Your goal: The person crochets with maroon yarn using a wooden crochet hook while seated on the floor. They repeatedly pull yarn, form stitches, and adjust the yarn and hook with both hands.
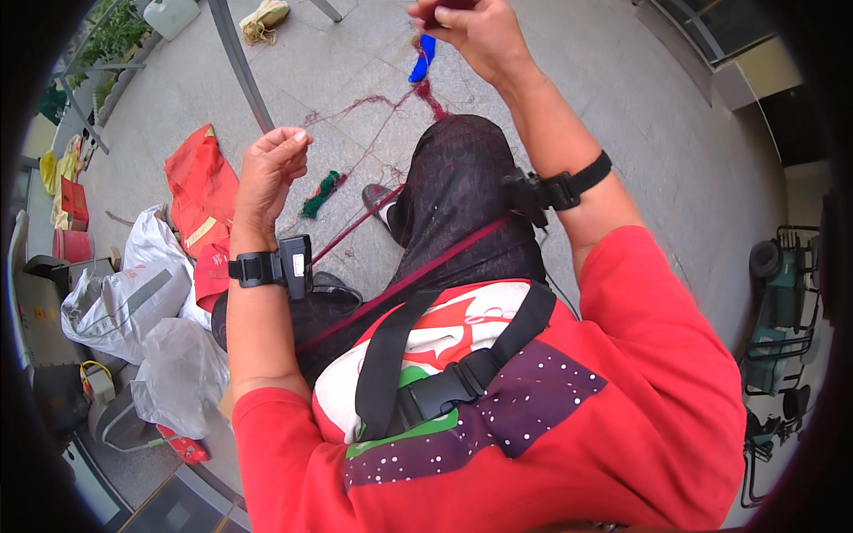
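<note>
My left hand point(276, 156) is raised at left centre, thumb pressed to its curled fingers; no thing shows in it, though a fine thread could be hidden. At the top edge, my right hand point(473, 30) grips a dark red bundle point(455, 5), partly cut off by the frame. Stretched dark red yarn point(413, 272) crosses my lap, and another red length point(356, 223) runs beside my knee. On the floor ahead lie a blue bundle point(422, 58) with tangled red yarn point(432, 101) and a dark green yarn bundle point(322, 194).
White sacks point(130, 300), a clear plastic bag point(176, 376) and red cloth point(200, 176) lie at left. A metal leg point(241, 66) stands ahead, near a pale fibre bundle point(264, 21). A white jug point(171, 16) is at upper left, green chairs point(783, 300) at right.
</note>
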`<state>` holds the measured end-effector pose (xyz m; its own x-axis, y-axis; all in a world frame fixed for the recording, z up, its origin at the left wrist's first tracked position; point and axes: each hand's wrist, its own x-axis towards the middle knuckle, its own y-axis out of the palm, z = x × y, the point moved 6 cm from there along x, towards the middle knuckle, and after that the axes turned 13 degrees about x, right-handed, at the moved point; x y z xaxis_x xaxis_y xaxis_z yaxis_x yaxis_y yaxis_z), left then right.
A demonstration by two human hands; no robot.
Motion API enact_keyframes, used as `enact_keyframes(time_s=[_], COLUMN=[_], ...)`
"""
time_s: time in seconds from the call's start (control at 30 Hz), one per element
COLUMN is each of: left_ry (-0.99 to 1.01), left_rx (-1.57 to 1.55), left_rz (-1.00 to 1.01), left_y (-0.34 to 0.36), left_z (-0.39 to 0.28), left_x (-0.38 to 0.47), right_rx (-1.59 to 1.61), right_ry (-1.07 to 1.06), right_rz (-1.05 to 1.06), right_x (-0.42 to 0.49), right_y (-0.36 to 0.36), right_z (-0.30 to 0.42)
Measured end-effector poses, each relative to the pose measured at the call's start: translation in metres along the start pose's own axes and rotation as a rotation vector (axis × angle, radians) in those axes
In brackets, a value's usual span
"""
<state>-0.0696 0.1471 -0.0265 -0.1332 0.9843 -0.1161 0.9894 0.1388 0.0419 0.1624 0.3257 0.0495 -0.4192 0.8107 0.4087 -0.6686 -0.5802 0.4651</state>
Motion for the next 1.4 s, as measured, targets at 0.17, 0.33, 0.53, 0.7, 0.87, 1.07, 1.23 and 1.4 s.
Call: enact_keyframes(time_s=[0.17,0.33,0.53,0.7,0.87,1.07,1.23,1.4], left_ry=[-0.024,-0.137,-0.354,-0.476,-0.442,-0.39,-0.331,-0.316], left_rx=[-0.015,0.239,0.648,0.594,0.461,0.371,0.344,0.349], left_rz=[0.054,-0.004,0.229,0.36,0.177,0.062,-0.014,-0.044], left_y=[0.012,0.003,0.02,0.027,-0.003,-0.012,-0.018,-0.019], left_z=[0.011,0.036,0.076,0.094,0.082,0.074,0.073,0.078], left_x=[0.003,-0.004,-0.02,-0.017,-0.014,-0.011,0.0,0.009], right_rx=[0.519,0.246,-0.711,-1.446,-1.391,-1.195,-0.956,-1.027], right_ry=[0.215,0.167,0.024,0.461,0.472,0.775,0.753,0.757], right_rz=[-0.032,0.045,0.021,0.304,0.762,0.554,0.318,0.284], right_x=[-0.001,-0.007,-0.013,-0.046,-0.081,-0.066,-0.039,-0.04], right_y=[0.028,0.025,0.03,0.034,0.057,0.031,-0.009,-0.039], right_z=[-0.01,0.021,0.055,-0.013,-0.081,-0.086,-0.041,-0.014])
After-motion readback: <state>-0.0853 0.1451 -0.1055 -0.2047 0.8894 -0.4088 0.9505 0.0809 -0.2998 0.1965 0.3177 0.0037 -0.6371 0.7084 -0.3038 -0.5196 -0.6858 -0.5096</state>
